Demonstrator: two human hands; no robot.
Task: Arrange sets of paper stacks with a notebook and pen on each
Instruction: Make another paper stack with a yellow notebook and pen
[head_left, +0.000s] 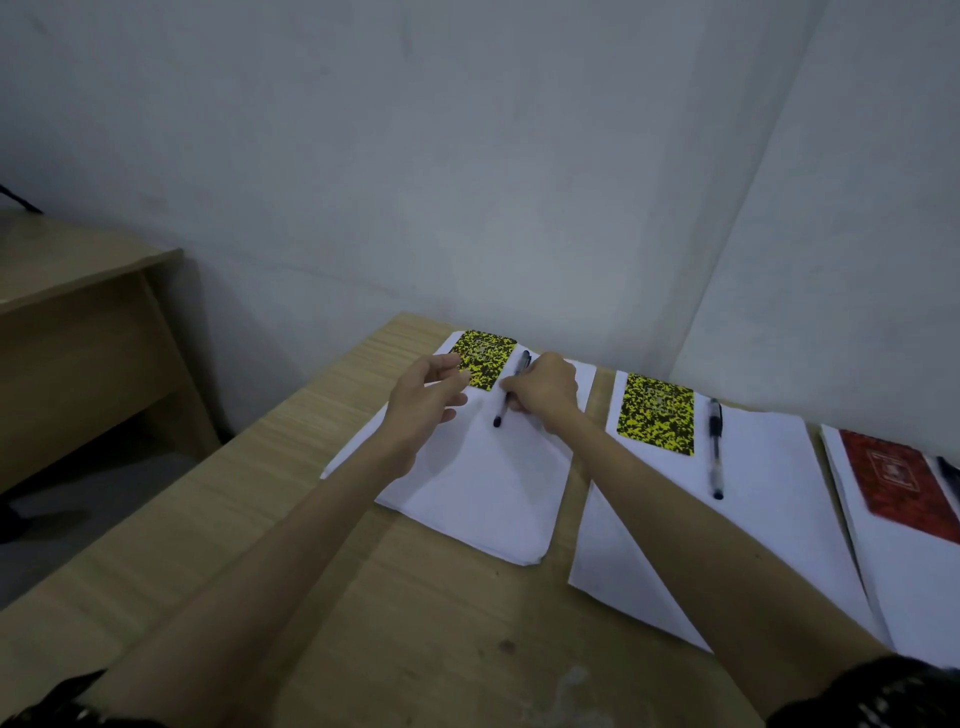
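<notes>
Three white paper stacks lie in a row on the wooden table (363, 597). The left stack (483, 483) carries a yellow-and-black notebook (485, 358) and a dark pen (511, 389). My right hand (545, 389) pinches that pen's middle. My left hand (423, 400) hovers over the stack's left part with fingers loosely curled, holding nothing. The middle stack (753, 509) bears a second yellow-and-black notebook (657, 413) and a pen (716, 447). The right stack (904, 571) holds a red notebook (893, 483) and a pen (948, 475) cut off by the frame edge.
A grey wall runs just behind the table, meeting a second wall at the right. Another wooden desk (78, 312) stands to the left, with a gap of floor between. A dark spot (506, 647) marks the table near me.
</notes>
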